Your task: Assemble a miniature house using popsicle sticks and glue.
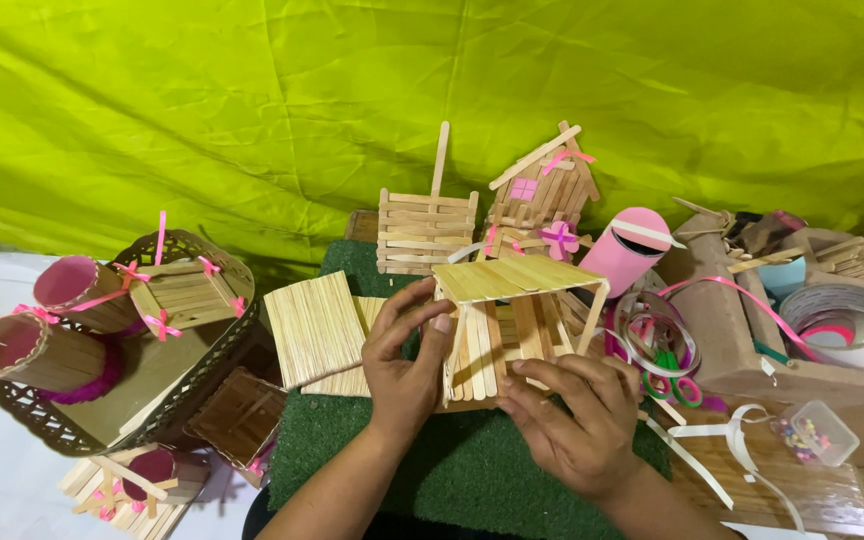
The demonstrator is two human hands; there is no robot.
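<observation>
While both hands pinch the stick house frame [512, 325] on the green mat [432, 465], left hand [407, 365] closed on its front post, right hand [572, 420] at the base, I expect squeeze could pop the roof panel [512, 275] joints.

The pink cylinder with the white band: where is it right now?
In the head view the pink cylinder lies tilted right of centre, beside the finished stick house and above the ribbon coils.
</observation>
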